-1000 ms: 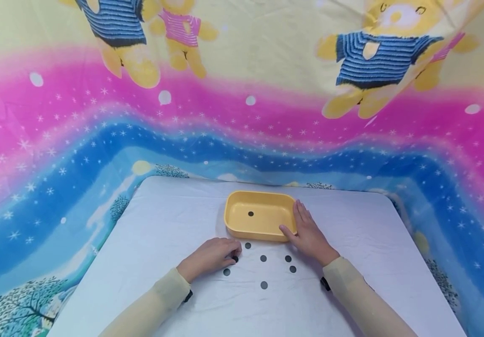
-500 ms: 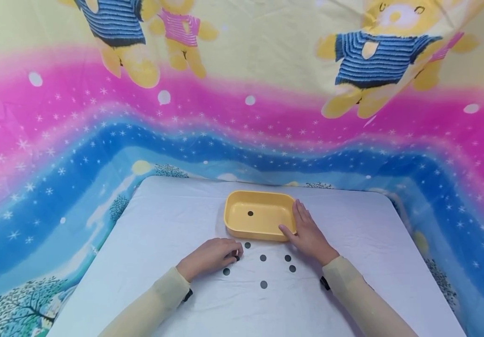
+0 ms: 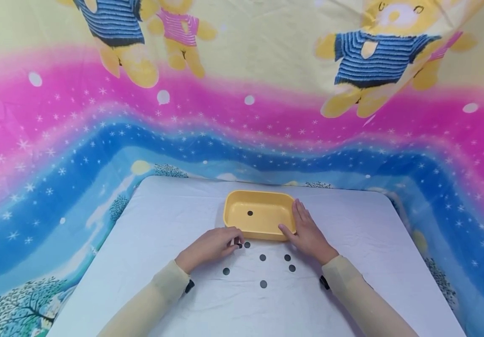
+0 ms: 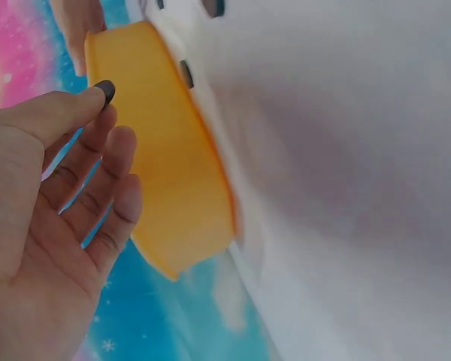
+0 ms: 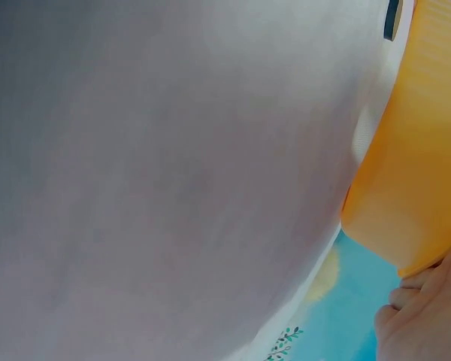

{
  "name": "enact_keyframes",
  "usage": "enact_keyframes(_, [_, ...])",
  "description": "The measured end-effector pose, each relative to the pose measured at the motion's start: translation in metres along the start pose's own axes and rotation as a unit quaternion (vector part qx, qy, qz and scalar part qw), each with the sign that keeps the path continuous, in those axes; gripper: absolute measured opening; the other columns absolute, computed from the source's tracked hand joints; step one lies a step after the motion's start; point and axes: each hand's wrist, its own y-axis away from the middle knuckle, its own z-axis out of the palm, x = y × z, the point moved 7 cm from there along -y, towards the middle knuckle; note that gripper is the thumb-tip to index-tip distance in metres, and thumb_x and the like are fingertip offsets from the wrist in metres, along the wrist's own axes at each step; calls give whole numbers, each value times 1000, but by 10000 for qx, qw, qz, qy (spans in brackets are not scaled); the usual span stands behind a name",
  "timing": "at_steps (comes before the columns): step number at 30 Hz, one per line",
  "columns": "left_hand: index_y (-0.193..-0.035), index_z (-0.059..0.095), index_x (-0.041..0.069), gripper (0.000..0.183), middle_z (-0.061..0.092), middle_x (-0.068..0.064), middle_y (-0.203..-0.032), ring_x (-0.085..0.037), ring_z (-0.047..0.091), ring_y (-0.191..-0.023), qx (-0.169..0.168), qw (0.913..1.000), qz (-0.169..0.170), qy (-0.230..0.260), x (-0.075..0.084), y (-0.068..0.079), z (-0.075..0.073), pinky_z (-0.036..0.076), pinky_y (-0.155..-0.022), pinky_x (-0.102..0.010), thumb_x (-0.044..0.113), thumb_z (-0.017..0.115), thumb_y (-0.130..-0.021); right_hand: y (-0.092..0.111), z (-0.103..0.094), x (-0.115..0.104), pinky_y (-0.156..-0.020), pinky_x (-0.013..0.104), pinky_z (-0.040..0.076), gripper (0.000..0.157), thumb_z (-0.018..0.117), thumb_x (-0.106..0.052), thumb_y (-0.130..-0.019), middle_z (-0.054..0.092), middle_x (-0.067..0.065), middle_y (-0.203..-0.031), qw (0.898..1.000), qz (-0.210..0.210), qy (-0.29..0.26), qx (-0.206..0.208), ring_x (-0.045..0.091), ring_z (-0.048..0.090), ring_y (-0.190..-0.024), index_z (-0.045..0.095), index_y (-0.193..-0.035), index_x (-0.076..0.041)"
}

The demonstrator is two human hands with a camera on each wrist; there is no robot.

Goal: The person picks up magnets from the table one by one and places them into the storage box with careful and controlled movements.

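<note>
L hand (image 3: 211, 245) pinches disc (image 4: 106, 92) nr tray (image 3: 258, 234) edge; R hand (image 3: 310, 235) on rim (image 3: 263, 192).

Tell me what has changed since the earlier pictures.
The left hand has moved forward, carrying the pinched dark disc toward the yellow container. Unchanged: the right hand at the container's right end, the disc inside and the six loose discs on the white sheet.

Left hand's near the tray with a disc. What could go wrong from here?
The dark disc is pinched only at the fingertips of the left hand, so it might slip out.
That hand is close to the yellow tray and could bump its wall.
The right hand rests against the tray's end; a push might shift it.
</note>
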Motion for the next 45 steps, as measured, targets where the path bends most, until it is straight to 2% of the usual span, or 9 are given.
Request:
enact_keyframes(10, [-117,70,23,12,67,14,-102,-4,62,-89,359,9992,10,150,-3,-18,-26,56,-79,-26,21,72,-106,1,-4,0,-133,58,13,105,47,-68,-107,2,21,-179,10000,-7,-10,-5,40,5,-166,4,-170,4])
enact_keyframes(17, [-119,69,24,13,68,15,-104,-3,61,-90,415,9988,-57,259,-10,-32,-28,55,-78,-25,23,71,-107,1,-2,2,-133,58,13,105,47,-69,-107,2,21,-180,10000,32,-23,-34,39,2,-166,3,-170,3])
enact_keyframes(23, [-119,70,21,13,69,12,-105,-9,66,-92,419,9986,-51,307,-12,-44,-29,56,-77,-27,21,72,-106,1,-2,2,-133,57,13,105,46,-69,-107,1,20,-180,10000,1,-13,-26,39,3,-166,2,-170,2])
enact_keyframes(28, [-120,71,20,13,70,10,-106,-6,63,-86,405,9990,-66,160,-15,-55,-29,54,-75,-27,21,71,-106,1,-1,2,-133,58,14,104,46,-68,-107,2,20,-180,10000,-8,5,13,41,6,-166,3,-170,3])
enact_keyframes(35, [-116,70,24,10,67,11,-101,-6,58,-80,285,9990,-328,-40,-20,-65,-23,52,-72,-27,25,71,-107,2,1,1,-133,58,14,105,46,-70,-107,1,18,-180,10000,29,-51,-15,42,7,-165,3,-170,2])
enact_keyframes(45, [-114,70,25,7,68,12,-101,-7,60,-85,40,9987,-501,18,-25,-83,-7,53,-74,-28,26,71,-107,0,1,0,-133,58,14,104,46,-69,-107,2,20,-180,10000,5,-52,20,42,8,-165,4,-170,3])
